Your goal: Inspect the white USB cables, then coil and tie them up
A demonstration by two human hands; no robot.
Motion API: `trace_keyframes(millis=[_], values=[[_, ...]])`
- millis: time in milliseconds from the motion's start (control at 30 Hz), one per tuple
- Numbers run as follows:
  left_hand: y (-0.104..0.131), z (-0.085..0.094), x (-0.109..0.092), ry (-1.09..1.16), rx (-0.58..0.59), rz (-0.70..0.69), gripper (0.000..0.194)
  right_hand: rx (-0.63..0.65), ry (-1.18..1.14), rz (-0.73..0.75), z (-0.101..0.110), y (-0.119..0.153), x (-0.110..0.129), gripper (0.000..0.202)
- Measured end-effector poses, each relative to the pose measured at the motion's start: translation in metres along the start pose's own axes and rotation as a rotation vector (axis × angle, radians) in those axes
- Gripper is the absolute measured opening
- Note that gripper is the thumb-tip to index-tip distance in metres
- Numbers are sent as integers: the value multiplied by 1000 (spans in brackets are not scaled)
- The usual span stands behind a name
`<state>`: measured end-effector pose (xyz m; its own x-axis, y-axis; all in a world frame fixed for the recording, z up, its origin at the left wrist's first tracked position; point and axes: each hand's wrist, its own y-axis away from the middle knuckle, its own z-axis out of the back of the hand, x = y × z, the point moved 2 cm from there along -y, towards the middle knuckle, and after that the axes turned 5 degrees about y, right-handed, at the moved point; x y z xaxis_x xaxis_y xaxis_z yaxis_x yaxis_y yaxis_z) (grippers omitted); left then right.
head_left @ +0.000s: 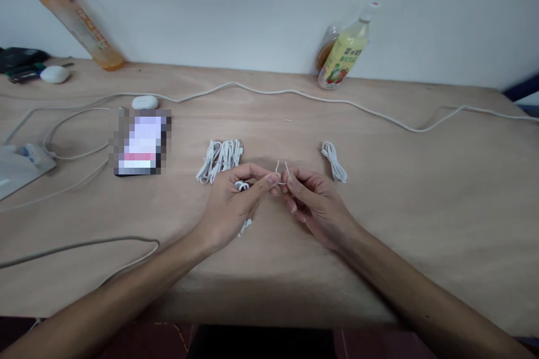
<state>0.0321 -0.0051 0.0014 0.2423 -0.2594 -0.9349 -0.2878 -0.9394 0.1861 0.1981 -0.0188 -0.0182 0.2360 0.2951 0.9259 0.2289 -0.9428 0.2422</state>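
My left hand (236,199) and my right hand (315,202) meet above the middle of the table, fingertips pinching a short thin white tie (282,183) bent into a U, its two ends pointing up. Part of a white coiled cable (241,185) shows inside my left hand, with its lower end (245,227) hanging below the palm. Just behind my left hand lie several bundled white cables (221,158) side by side. One more bundled white cable (334,162) rests beyond my right hand, to its right.
A phone (143,143) and a white case (145,102) lie left. A long white cord (290,91) crosses the back of the table (421,190). An orange drink bottle (76,19) and a yellow bottle (347,50) lean against the wall. A grey cable (84,244) lies front left.
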Motion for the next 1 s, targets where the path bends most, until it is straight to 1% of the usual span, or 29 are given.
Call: trace_keyframes(millis=[100, 300, 433, 633, 1000], values=[[0, 0, 1, -9, -2, 7, 34, -4, -2, 16, -1, 0, 0, 47], [-1, 1, 1, -9, -28, 25, 37, -76, -10, 32, 0, 1, 0, 43], [0, 0, 0, -12, -41, 25, 40, -95, -29, 30, -1, 1, -1, 43], [-1, 0, -1, -5, -33, 10, 37, -113, -69, 18, -2, 2, -1, 43], [-2, 0, -1, 13, 24, 39, 36, -111, -83, 10, -3, 2, 0, 46]])
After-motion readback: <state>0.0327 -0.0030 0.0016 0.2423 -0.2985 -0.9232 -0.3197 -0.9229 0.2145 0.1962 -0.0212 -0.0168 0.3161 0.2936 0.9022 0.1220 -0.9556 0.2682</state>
